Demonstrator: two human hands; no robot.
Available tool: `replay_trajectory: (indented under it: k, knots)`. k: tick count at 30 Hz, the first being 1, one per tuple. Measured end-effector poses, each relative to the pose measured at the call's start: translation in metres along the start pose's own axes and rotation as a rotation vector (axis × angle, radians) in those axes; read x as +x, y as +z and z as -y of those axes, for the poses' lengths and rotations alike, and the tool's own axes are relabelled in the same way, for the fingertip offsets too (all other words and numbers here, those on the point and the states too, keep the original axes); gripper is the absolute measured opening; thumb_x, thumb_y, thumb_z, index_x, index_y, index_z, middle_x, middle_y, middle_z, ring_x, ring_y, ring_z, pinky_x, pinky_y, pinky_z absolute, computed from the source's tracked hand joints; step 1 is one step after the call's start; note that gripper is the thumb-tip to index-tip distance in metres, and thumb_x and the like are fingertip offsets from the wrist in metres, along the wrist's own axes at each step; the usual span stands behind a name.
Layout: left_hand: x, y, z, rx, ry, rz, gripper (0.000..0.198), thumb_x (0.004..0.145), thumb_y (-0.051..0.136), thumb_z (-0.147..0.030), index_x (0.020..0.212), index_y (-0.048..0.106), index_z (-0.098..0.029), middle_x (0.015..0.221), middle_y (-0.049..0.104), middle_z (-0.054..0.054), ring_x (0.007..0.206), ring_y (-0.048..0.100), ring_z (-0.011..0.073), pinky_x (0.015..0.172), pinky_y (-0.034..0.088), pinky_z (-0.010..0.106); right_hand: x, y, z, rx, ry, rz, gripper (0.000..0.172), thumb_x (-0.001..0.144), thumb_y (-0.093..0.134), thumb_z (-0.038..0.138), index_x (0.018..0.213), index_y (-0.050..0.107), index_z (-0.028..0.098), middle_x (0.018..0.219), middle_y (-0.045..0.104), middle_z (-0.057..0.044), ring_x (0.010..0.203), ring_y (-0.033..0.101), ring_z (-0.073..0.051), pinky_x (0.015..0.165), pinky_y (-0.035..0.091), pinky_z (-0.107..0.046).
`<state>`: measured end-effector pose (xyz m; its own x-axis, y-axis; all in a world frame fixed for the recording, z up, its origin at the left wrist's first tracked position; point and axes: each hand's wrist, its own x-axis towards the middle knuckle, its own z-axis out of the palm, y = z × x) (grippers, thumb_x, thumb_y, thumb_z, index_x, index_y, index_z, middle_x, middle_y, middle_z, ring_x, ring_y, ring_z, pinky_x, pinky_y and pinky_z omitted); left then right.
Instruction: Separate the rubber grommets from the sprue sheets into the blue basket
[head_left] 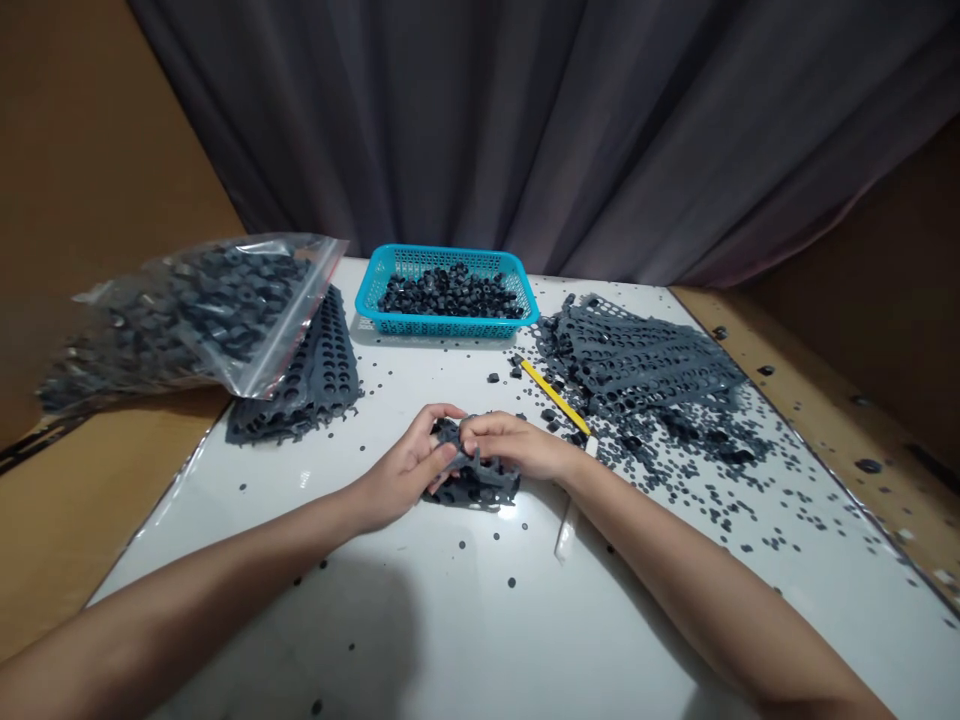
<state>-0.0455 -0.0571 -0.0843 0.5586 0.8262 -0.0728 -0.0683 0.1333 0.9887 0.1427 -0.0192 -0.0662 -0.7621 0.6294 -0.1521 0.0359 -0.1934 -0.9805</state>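
Observation:
Near the middle of the white table, a dark grey perforated rubber sheet [480,485] is bunched up between both hands. My left hand [412,465] grips its left side, with thumb and fingers closed on it. From the right, my right hand [517,445] pinches the upper part of the same sheet, its fingertips close to the left thumb. Just beyond the right wrist lies a yellow tool [555,396] with a whitish end part that passes beneath the forearm.
A blue basket [450,324] of small dark pieces stands at the back. At left, a clear zip bag [217,310] of grey pieces leans over stacked perforated sheets [330,360]. More sheets [645,355] and many small discs lie at right.

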Motion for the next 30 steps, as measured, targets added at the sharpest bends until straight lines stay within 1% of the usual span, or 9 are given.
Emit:
replay_trajectory:
  k: [3,5,8,13,17,21,24,27,30]
  knots:
    - [0.0,-0.005,0.003,-0.028,-0.047,0.015,0.039,0.088,0.046,-0.04,0.122,0.033,-0.024,0.062,0.042,-0.007,0.047,0.037,0.0053,0.045,0.029,0.017,0.003,-0.006,-0.01,0.228,-0.108,-0.087,0.037,0.078,0.053,0.044,0.058,0.033,0.019,0.053,0.027,0.007,0.049,0.027,-0.009,0.053,0.029,-0.025]
    - [0.0,-0.008,0.004,-0.044,-0.056,-0.001,0.04,0.088,0.046,-0.041,0.122,0.033,-0.024,0.069,0.046,-0.005,0.048,0.039,0.0049,0.046,0.031,0.017,0.002,-0.011,-0.009,0.224,-0.177,-0.111,0.037,0.081,0.049,0.044,0.058,0.033,0.02,0.054,0.029,0.006,0.052,0.031,-0.01,0.056,0.031,-0.027]
    - [0.001,-0.008,0.005,-0.041,-0.044,0.006,0.038,0.088,0.046,-0.039,0.121,0.034,-0.024,0.08,0.051,-0.002,0.054,0.043,0.0056,0.051,0.035,0.018,-0.003,-0.013,0.003,-0.025,-0.173,-0.126,0.036,0.086,0.045,0.047,0.065,0.042,0.018,0.059,0.037,0.003,0.058,0.036,-0.011,0.058,0.032,-0.026]
    - [-0.003,-0.006,0.003,-0.029,-0.045,0.029,0.037,0.088,0.046,-0.036,0.121,0.032,-0.027,0.083,0.051,-0.001,0.061,0.048,0.0077,0.058,0.041,0.021,-0.01,-0.004,0.026,-0.696,-0.119,-0.092,0.027,0.089,0.045,0.04,0.076,0.05,0.016,0.064,0.045,0.002,0.06,0.041,-0.011,0.059,0.031,-0.024]
    - [-0.005,-0.006,0.0,0.012,-0.024,0.059,0.037,0.089,0.046,-0.033,0.122,0.033,-0.027,0.092,0.052,0.001,0.059,0.048,0.007,0.057,0.044,0.022,-0.01,0.003,0.026,-0.903,-0.115,-0.02,0.03,0.09,0.043,0.041,0.076,0.051,0.015,0.067,0.05,-0.001,0.06,0.044,-0.011,0.058,0.032,-0.024]
    - [-0.006,-0.006,-0.003,0.135,-0.022,0.086,0.043,0.088,0.045,-0.029,0.129,0.032,-0.028,0.084,0.054,0.0,0.055,0.048,0.0076,0.055,0.043,0.022,-0.008,0.005,0.019,-0.948,-0.097,0.001,0.036,0.089,0.042,0.046,0.072,0.05,0.016,0.065,0.049,0.0,0.057,0.041,-0.011,0.056,0.031,-0.024]
    - [-0.007,-0.006,-0.003,0.168,-0.031,0.084,0.046,0.088,0.045,-0.03,0.132,0.03,-0.027,0.08,0.054,0.0,0.056,0.05,0.0088,0.056,0.043,0.023,-0.007,0.007,0.016,-0.914,-0.133,0.014,0.032,0.09,0.043,0.04,0.068,0.046,0.017,0.062,0.043,0.002,0.055,0.037,-0.01,0.055,0.03,-0.023]
    - [-0.005,-0.004,-0.001,0.155,-0.036,-0.003,0.046,0.088,0.046,-0.035,0.131,0.033,-0.026,0.074,0.052,-0.001,0.058,0.049,0.0101,0.055,0.042,0.023,-0.005,0.011,0.016,-0.837,-0.178,-0.004,0.028,0.092,0.04,0.028,0.066,0.042,0.017,0.061,0.039,0.004,0.056,0.037,-0.009,0.057,0.029,-0.023]
    - [-0.002,-0.001,0.001,0.145,-0.063,-0.118,0.043,0.086,0.049,-0.039,0.125,0.039,-0.023,0.064,0.046,-0.004,0.054,0.046,0.0095,0.051,0.04,0.02,-0.004,0.012,0.014,-0.704,-0.17,-0.034,0.028,0.092,0.039,0.025,0.065,0.042,0.017,0.059,0.037,0.005,0.055,0.035,-0.009,0.056,0.028,-0.023]
